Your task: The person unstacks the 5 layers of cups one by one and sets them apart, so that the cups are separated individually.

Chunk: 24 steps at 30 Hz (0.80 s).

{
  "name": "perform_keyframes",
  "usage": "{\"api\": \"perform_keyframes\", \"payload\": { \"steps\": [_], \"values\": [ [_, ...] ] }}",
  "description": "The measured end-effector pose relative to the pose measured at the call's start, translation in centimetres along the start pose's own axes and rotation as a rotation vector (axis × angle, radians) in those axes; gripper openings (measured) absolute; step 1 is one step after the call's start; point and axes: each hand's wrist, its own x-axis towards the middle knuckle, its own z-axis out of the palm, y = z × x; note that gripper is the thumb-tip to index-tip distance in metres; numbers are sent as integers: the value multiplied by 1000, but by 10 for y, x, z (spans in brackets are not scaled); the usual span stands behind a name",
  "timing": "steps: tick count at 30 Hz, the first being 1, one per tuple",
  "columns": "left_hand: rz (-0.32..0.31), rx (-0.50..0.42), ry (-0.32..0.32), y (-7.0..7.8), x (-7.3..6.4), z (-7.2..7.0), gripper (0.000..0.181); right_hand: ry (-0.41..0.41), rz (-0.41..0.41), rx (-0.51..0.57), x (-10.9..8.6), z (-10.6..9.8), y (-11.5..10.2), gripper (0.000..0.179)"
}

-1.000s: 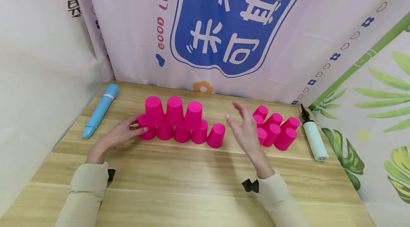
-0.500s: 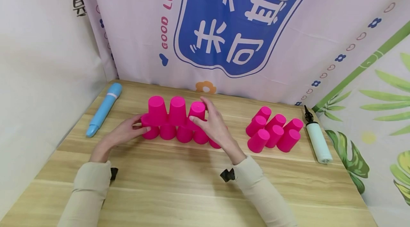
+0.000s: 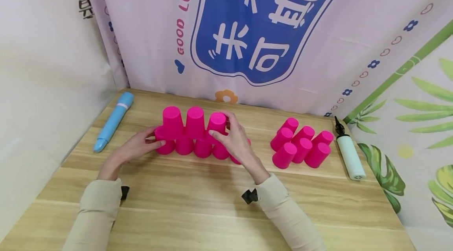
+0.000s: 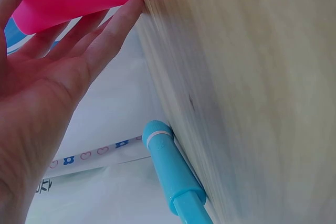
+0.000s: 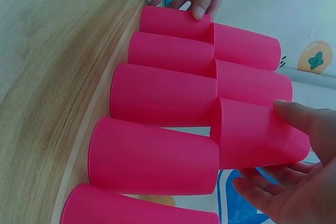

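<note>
A row of several upside-down pink plastic cups stands on the wooden table (image 3: 198,211), with three more cups in a second tier on top. My left hand (image 3: 136,146) holds the leftmost lower cup (image 3: 166,148), thumb in front and fingers behind. At the other end, my right hand (image 3: 236,141) grips the rightmost upper cup (image 3: 216,122) between thumb and fingers. In the right wrist view this upper cup (image 5: 257,135) rests across two lower cups. The right hand partly hides the rightmost lower cup (image 3: 235,159).
Several more pink cups (image 3: 302,149) stand upside down in a cluster at the right. Beyond them lies a pale mint hand pump (image 3: 350,156) with a black nozzle. A light blue tube-shaped tool (image 3: 114,122) lies at the left. Printed cloth (image 3: 148,38) hangs behind the table.
My right hand has moved left from beside the right-hand cluster to the rightmost upper cup and now grips it. The left hand stays at its cup.
</note>
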Motion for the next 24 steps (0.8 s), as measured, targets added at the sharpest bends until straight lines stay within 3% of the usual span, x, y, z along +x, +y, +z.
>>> {"api": "perform_keyframes", "payload": {
  "steps": [9,24],
  "values": [
    [6,10,-6,1,0,1,68,78,-25,31,-6,-10,2,67],
    [0,17,-12,3,0,0,68,220,-52,-7,-41,-61,14,66]
  ]
}}
